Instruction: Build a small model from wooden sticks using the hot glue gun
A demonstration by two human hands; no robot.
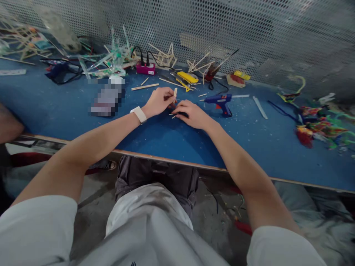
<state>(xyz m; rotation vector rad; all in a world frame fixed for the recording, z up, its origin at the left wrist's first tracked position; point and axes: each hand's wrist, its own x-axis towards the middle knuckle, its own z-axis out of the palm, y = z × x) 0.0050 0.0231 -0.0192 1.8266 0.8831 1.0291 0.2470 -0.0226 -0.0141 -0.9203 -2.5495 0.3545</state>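
Observation:
My left hand (158, 101), with a white band on the wrist, is closed in a pinch on a short wooden stick (175, 94) that stands upright. Right beside it my right hand (191, 113) rests on the blue table (69, 111), fingers curled over a few small stick pieces (173, 116) lying on the surface. Whether the right hand grips any of them is hidden. The two hands almost touch at the fingertips.
A blue glue gun (220, 102) lies just right of my hands. Behind are a yellow cutter (188, 77), a pink power strip (145, 68), loose sticks (145, 87) and stick frames (164, 57). Colourful pipe cleaners (321, 129) lie far right. Another person's arm (8, 125) shows at the left edge.

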